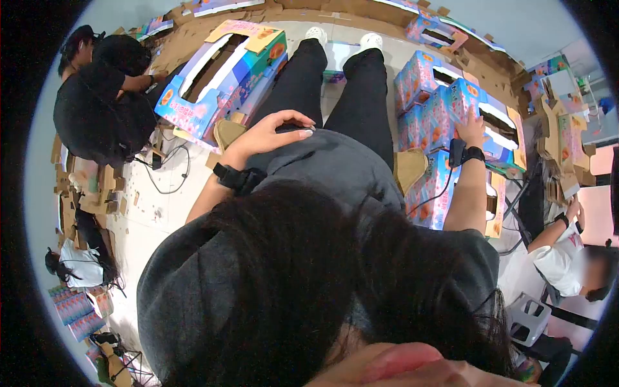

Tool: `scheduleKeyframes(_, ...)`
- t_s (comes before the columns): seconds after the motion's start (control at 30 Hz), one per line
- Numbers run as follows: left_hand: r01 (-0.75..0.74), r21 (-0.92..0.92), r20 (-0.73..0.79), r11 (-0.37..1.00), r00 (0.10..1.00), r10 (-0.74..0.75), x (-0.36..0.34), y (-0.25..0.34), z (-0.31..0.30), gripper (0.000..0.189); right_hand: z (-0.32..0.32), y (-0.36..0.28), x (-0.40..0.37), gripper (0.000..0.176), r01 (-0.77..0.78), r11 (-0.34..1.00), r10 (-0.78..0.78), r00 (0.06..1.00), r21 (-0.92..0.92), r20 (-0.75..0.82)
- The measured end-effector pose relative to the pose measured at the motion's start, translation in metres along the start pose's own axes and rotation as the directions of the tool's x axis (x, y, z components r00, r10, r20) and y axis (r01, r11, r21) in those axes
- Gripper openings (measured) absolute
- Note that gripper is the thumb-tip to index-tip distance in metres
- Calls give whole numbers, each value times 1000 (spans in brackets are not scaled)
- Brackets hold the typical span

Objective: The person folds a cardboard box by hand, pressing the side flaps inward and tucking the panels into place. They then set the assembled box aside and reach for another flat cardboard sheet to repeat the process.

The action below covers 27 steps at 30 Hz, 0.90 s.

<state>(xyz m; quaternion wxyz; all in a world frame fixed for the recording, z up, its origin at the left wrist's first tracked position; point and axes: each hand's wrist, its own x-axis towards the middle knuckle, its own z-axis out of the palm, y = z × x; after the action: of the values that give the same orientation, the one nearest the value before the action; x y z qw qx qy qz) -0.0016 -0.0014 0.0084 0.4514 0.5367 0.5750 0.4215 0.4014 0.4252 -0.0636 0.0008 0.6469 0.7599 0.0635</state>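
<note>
My left hand [274,133] rests on my lap at the top of my thigh. Its fingers are loosely curved, with a gap between them and the thumb, and I see nothing held. To the right, my right hand [471,129] lies against a printed cardboard box [440,115], near the long opening in its top. Its fingers reach along the box, slightly apart. This box is blue and pink and stands among similar boxes, with another box [429,193] below and nearer to me. Both wrists wear black bands.
A large printed box [222,77] with an open slot stands left of my legs. Another box [422,72] is farther forward on the right. A cable [187,161] lies on the floor at left. Persons sit on both sides, near a white stool [530,317] at right.
</note>
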Motion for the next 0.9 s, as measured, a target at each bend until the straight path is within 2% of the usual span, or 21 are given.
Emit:
scheduleKeyframes(0.13, -36, 52, -4, 998, 999, 36, 3, -2, 0, 32, -3, 4, 16, 75, 9, 999, -9, 1000, 35, -11)
scheduleKeyframes(0.23, -29, 35, -11, 999, 1000, 30, 2, -1, 0, 32, -17, -2, 15, 66, 38, 999, -38, 999, -14, -30)
scheduleKeyframes(0.33, -14, 17, -14, 1000, 1000, 14, 3, -1, 1, 31, -15, -8, 18, 65, 86, 996, -83, 992, 34, -91)
scheduleKeyframes(0.43, -3, 63, -25, 998, 1000, 5, 2, 4, 2, 31, -9, -20, 14, 69, 57, 998, -57, 994, -1, -91)
scheduleKeyframes(0.47, -7, 63, -28, 998, 1000, 9, 2, 4, 2, 31, -9, -26, 12, 78, 25, 999, -29, 996, -46, -80)
scheduleKeyframes(0.57, -18, 41, -46, 999, 999, 20, 1, 2, 1, 29, -43, -55, -18, 87, 72, 967, -94, 993, -246, -76)
scheduleKeyframes(0.63, -29, -10, -61, 1000, 998, 29, 3, -5, 2, 28, -42, -74, -16, 91, 252, 966, -243, 960, 53, -140)
scheduleKeyframes(0.67, -34, -1, -68, 999, 997, 34, 4, -5, 2, 29, -70, -93, -28, 87, 351, 928, -352, 936, 125, -12)
scheduleKeyframes(0.7, -36, 8, -75, 999, 996, 36, 4, -4, 2, 30, -98, -116, -44, 83, 433, 876, -461, 881, 212, 107)
scheduleKeyframes(0.77, -54, -33, -92, 998, 994, 51, 4, -5, 2, 33, -103, -145, -67, 73, 640, 588, -756, 653, 494, 54)
scheduleKeyframes(0.83, -92, -136, -113, 986, 991, 77, 5, -11, 2, 36, -107, -178, -100, 75, 803, 337, -913, 407, 492, -38)
scheduleKeyframes(0.9, -119, -129, -151, 985, 984, 99, 6, -13, 0, 39, -113, -207, -140, 71, 863, 223, -966, 259, 454, -20)
